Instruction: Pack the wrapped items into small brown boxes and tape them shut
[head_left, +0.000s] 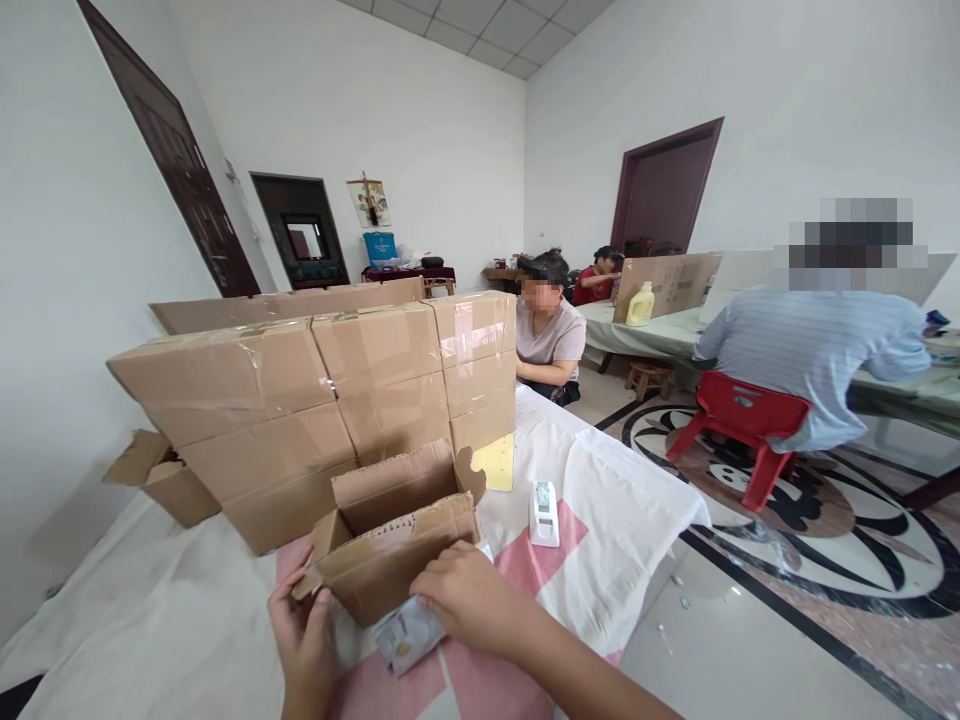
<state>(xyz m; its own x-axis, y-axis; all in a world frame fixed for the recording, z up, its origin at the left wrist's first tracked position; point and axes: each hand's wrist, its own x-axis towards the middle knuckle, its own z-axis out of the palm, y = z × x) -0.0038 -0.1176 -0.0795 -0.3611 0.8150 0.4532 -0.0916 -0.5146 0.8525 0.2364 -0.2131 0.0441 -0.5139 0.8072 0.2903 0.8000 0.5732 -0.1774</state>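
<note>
An open brown cardboard box point(405, 565) stands in front of me, its top flaps raised. My left hand point(300, 610) is at its left side, thumb and fingers closed round a side flap. In front of the box lies a silver-white packet point(409, 632) with print on it, slightly tilted. My right hand point(461, 590) lies over the packet's right part with fingers curled on it, close to the box's front wall. The box's inside bottom is hidden by its front wall.
Stacked taped cartons point(262, 400) form a wall behind the box. A smaller open carton point(172, 485) stands left. On the white cloth point(600, 470) lie a white tape dispenser point(544, 515) and a yellow sheet point(495, 462). Several people sit or crouch beyond, one on a red chair point(739, 415).
</note>
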